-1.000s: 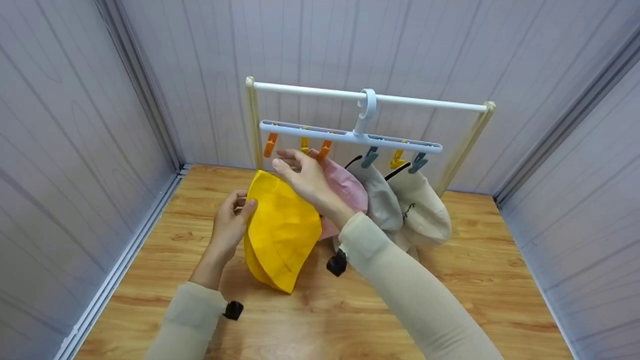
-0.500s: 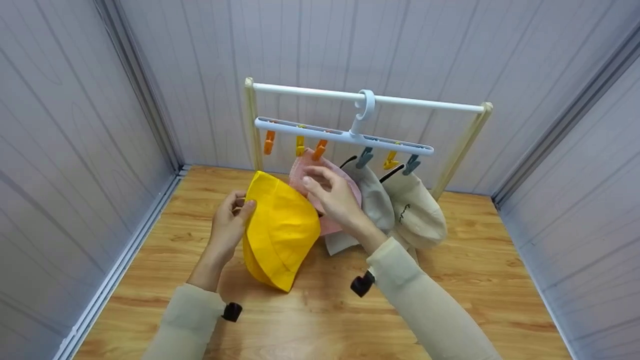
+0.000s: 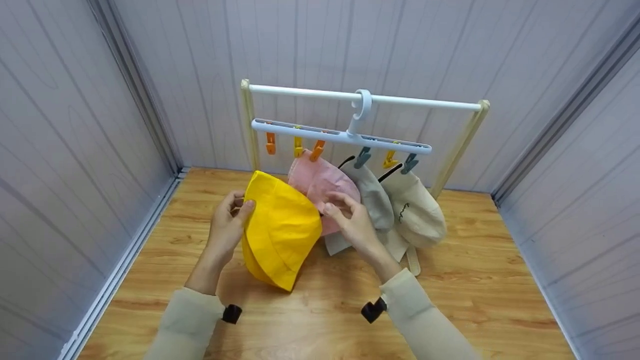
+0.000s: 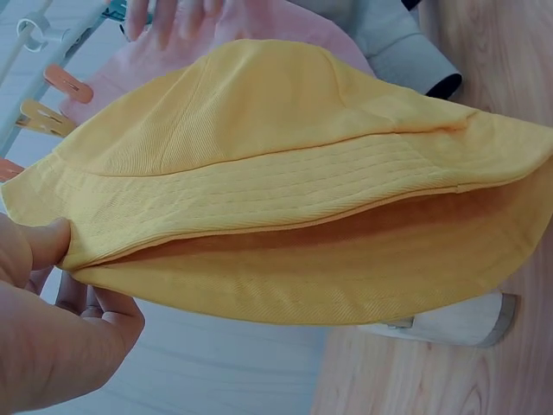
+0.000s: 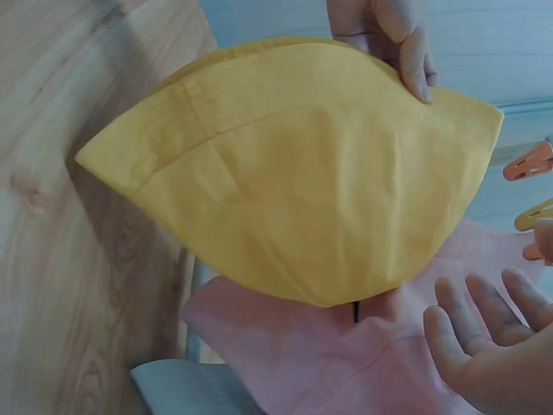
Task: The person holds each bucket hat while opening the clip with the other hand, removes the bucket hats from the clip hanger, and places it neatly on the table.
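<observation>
My left hand (image 3: pixel 227 225) (image 4: pixel 52 320) pinches the brim of a yellow bucket hat (image 3: pixel 280 230) (image 4: pixel 285 216) (image 5: pixel 294 173), folded flat and held above the wooden floor. My right hand (image 3: pixel 350 220) (image 5: pixel 484 346) hovers just right of the yellow hat with its fingers relaxed and holds nothing, in front of a pink hat (image 3: pixel 322 182) (image 5: pixel 346 363). The pink hat hangs from an orange clip (image 3: pixel 315 150) on a white clip hanger (image 3: pixel 340 136).
The hanger hooks over a white rail (image 3: pixel 415 102) on a wooden frame. A grey hat (image 3: pixel 377 197) and a beige hat (image 3: pixel 417 212) hang from further clips on the right. Two clips (image 3: pixel 270 143) on the left hang free. Grey walls close in on three sides.
My right hand has come down from the clips at the hanger's left end to beside the yellow hat. The left hand and the yellow hat have stayed put.
</observation>
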`<state>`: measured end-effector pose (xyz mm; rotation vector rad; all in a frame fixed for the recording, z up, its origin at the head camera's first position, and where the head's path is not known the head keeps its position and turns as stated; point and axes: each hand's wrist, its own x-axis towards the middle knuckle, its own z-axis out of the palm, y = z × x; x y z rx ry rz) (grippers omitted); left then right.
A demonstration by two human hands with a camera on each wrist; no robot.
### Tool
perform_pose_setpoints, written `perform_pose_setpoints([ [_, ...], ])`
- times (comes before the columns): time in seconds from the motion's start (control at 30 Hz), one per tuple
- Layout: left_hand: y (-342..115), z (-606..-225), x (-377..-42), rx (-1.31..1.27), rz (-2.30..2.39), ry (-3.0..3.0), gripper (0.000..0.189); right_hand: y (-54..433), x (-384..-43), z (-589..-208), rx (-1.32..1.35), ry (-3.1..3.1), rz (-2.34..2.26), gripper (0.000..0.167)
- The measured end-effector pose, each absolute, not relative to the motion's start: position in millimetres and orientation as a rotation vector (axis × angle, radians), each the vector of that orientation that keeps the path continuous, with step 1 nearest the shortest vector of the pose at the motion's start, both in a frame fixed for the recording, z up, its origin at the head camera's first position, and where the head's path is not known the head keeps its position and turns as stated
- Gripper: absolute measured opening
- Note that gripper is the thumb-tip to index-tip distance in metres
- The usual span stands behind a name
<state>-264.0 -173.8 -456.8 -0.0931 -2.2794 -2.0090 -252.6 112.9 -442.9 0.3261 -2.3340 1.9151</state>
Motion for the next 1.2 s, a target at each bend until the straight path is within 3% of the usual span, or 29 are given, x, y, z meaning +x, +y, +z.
perform_pose_setpoints([
  [0.87, -169, -452, -257, -0.130, -2.071, -2.158, 0.028, 117, -239, -506, 0.185, -2.177, 2.064, 0.038],
  [1.2, -168, -454, -257, -0.146, -2.104, -2.117, 0.029, 106, -228, -541, -0.019, -2.152, 2.225, 0.042],
])
